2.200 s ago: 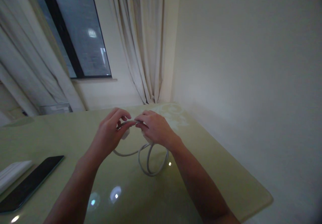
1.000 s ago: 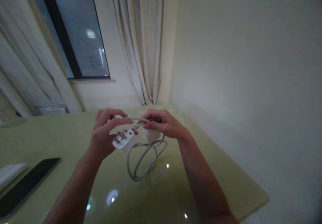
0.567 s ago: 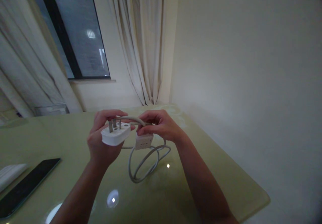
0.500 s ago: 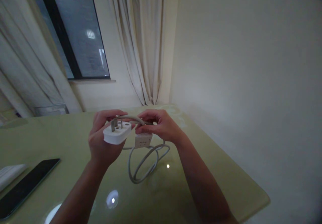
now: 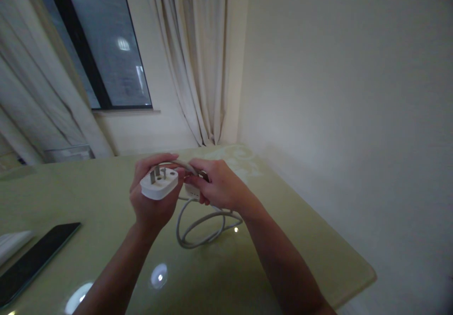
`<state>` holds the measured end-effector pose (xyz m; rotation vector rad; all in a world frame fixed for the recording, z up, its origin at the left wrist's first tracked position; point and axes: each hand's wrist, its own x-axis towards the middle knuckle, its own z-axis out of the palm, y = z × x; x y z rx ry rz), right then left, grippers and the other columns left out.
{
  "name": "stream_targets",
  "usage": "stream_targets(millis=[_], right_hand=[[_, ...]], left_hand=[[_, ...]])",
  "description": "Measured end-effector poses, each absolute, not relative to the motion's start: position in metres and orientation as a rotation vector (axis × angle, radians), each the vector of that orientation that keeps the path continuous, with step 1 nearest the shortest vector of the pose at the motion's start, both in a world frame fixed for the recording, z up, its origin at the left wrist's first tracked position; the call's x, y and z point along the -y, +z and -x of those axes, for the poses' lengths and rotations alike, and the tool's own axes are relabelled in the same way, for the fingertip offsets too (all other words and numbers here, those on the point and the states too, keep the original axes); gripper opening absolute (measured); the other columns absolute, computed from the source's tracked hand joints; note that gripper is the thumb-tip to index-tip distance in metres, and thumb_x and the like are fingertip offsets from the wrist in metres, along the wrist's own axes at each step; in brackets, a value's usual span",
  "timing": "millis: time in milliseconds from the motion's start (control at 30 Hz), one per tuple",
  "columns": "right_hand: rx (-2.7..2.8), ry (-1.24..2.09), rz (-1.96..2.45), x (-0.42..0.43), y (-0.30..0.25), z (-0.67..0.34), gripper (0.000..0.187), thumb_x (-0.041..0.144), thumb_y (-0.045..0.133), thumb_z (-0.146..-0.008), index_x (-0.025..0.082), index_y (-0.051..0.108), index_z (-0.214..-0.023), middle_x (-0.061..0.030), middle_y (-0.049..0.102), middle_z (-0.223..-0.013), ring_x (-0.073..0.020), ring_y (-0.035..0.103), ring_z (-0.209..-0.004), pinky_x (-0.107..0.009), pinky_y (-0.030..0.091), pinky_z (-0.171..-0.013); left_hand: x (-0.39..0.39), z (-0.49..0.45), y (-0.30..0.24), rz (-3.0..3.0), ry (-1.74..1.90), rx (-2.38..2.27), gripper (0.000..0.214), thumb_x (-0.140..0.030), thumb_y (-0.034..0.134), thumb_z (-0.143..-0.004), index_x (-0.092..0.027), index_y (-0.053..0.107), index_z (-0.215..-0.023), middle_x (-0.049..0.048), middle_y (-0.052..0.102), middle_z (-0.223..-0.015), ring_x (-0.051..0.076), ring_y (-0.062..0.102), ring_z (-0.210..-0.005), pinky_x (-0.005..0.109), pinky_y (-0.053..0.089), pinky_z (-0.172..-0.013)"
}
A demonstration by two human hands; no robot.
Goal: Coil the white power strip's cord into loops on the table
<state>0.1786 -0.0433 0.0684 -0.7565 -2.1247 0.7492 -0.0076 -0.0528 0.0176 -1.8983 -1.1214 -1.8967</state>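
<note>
My left hand [image 5: 153,212] is closed around a white plug [image 5: 159,188], its metal prongs facing up toward me. Just right of it, my right hand [image 5: 228,187] pinches the pale power cord [image 5: 193,247] between thumb and fingers, where it arches over from the plug. Behind the right fingers shows the end of a white power strip [image 5: 192,191] with socket slots; the rest of it is hidden by my hands, and I cannot tell which hand supports it. Lower down, the cord hangs in loose loops over the tabletop.
On the greenish glossy table [image 5: 300,249], a dark phone-like slab [image 5: 38,263] and a white object [image 5: 12,244] lie at the left. Its right edge runs along a plain wall [image 5: 336,93]. A window [image 5: 102,36] and curtains [image 5: 198,60] stand behind.
My right hand has shifted left and wrapped lower over the power strip's end, covering more of it. The plug has moved slightly left, and the cord loops have swung a little.
</note>
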Motion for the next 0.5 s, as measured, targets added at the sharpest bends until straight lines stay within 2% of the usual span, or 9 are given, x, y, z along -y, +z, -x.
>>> stream_targets(millis=[133, 300, 400, 500], right_hand=[[2.045, 0.749, 0.761, 0.040, 0.061, -0.172, 0.016, 0.024, 0.064, -0.104, 0.022, 0.064, -0.088, 0.0058, 0.064, -0.061, -0.0123, 0.069, -0.057, -0.023, 0.048, -0.061], [1.826, 0.943, 0.724, 0.022, 0.047, -0.172, 0.016, 0.035, 0.077, -0.095, 0.020, 0.071, -0.097, 0.0016, 0.073, -0.074, -0.0162, 0.076, -0.071, -0.026, 0.058, -0.068], [1.752, 1.138, 0.593, 0.016, 0.046, -0.175, 0.028, 0.037, 0.082, -0.088, 0.021, 0.073, -0.109, -0.0028, 0.079, -0.094, -0.0191, 0.078, -0.087, -0.033, 0.063, -0.083], [1.639, 1.430, 0.364, 0.015, 0.047, -0.175, 0.034, 0.037, 0.072, -0.094, 0.022, 0.072, -0.125, -0.0063, 0.079, -0.119, -0.0221, 0.078, -0.110, -0.042, 0.060, -0.105]], left_hand=[[0.049, 0.005, 0.019, 1.904, -1.887, 0.958, 0.012, -0.020, 0.076, -0.094, -0.021, 0.073, -0.106, 0.0085, 0.075, -0.118, 0.025, 0.070, -0.113, 0.052, 0.052, -0.115], [0.043, 0.010, 0.024, 1.935, -1.758, 0.844, 0.018, -0.014, 0.079, -0.089, -0.023, 0.076, -0.104, 0.0085, 0.076, -0.118, 0.027, 0.069, -0.114, 0.054, 0.051, -0.116], [0.043, 0.016, 0.028, 1.974, -1.754, 0.863, 0.018, -0.015, 0.081, -0.088, -0.025, 0.077, -0.102, 0.0078, 0.076, -0.119, 0.027, 0.070, -0.114, 0.055, 0.051, -0.115], [0.044, 0.022, 0.032, 1.953, -1.820, 0.889, 0.016, -0.018, 0.084, -0.086, -0.025, 0.077, -0.098, 0.0071, 0.075, -0.121, 0.026, 0.071, -0.113, 0.053, 0.051, -0.115]])
